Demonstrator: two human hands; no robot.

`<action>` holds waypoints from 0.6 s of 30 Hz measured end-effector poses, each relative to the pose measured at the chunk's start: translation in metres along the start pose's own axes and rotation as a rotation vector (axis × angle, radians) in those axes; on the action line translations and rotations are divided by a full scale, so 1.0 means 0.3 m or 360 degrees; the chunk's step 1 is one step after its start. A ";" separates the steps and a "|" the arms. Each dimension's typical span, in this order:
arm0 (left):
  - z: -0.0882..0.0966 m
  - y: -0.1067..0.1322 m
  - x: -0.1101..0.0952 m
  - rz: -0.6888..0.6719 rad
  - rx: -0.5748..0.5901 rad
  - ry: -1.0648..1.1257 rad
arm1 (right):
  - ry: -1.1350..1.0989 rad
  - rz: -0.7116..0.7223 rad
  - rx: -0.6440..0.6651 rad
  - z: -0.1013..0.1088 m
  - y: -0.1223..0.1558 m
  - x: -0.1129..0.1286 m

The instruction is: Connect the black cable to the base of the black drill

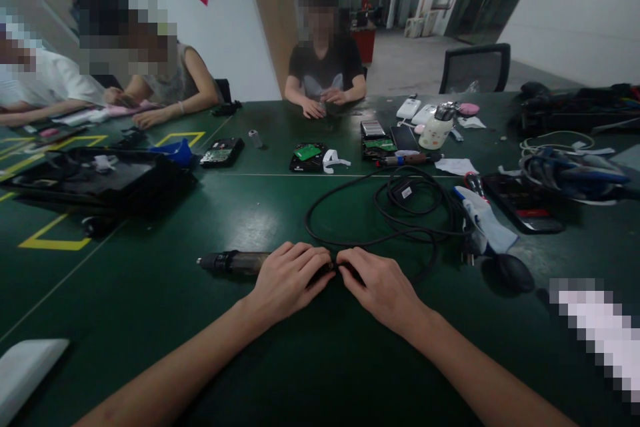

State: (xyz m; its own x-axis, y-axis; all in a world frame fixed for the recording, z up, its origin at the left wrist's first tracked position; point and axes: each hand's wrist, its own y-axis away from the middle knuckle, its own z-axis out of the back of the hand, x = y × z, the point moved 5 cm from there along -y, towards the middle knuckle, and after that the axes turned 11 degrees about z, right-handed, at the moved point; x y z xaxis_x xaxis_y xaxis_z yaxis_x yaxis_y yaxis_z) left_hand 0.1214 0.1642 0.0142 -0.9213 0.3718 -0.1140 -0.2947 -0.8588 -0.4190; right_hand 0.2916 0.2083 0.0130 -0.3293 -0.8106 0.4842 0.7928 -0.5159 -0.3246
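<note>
A dark electric screwdriver [235,261] lies on its side on the green table [280,347], its tip pointing left. My left hand [290,278] is closed over its rear end. My right hand [379,285] sits just to the right, fingers curled where the black cable [380,240] joins the tool. The two hands almost touch. What the fingertips pinch is hidden.
The cable coils [415,203] toward a plug [469,255] and a white glove [487,220]. Opened hard drives [309,157] and a white bottle [436,130] lie further back. A black laptop bag [95,177] is at left. Three people sit along the far and left sides.
</note>
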 end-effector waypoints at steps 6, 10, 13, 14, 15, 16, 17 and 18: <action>-0.004 0.002 -0.001 0.0010 0.0012 0.0010 | 0.0026 -0.0004 0.0024 -0.001 0.001 -0.002; -0.005 0.001 -0.002 -0.0006 0.0019 -0.0011 | 0.0023 0.0001 0.0014 -0.005 0.002 -0.003; -0.004 0.003 -0.005 -0.0060 0.0021 0.0020 | 0.0021 -0.0010 -0.0017 -0.005 0.003 -0.003; -0.005 0.003 -0.003 -0.0050 0.0015 0.0018 | 0.0024 -0.0013 -0.0020 -0.005 0.003 -0.003; -0.006 0.002 -0.001 -0.0028 0.0007 0.0006 | 0.0029 -0.0013 -0.0017 -0.004 0.003 -0.003; -0.008 0.002 0.002 -0.0001 0.0004 -0.0009 | 0.0033 -0.0012 -0.0011 -0.004 0.002 -0.002; -0.009 0.001 0.005 0.0022 0.0002 -0.0022 | 0.0037 -0.0013 -0.0003 -0.004 0.002 -0.002; -0.009 0.000 0.005 0.0029 0.0006 -0.0027 | 0.0040 -0.0013 0.0004 -0.003 0.001 -0.002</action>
State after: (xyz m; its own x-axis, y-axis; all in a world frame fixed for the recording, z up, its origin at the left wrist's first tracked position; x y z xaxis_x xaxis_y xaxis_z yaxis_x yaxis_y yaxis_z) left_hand 0.1206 0.1657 0.0115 -0.9308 0.3498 -0.1060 -0.2786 -0.8667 -0.4137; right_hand 0.2915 0.2082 0.0119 -0.3488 -0.8130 0.4662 0.7911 -0.5221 -0.3186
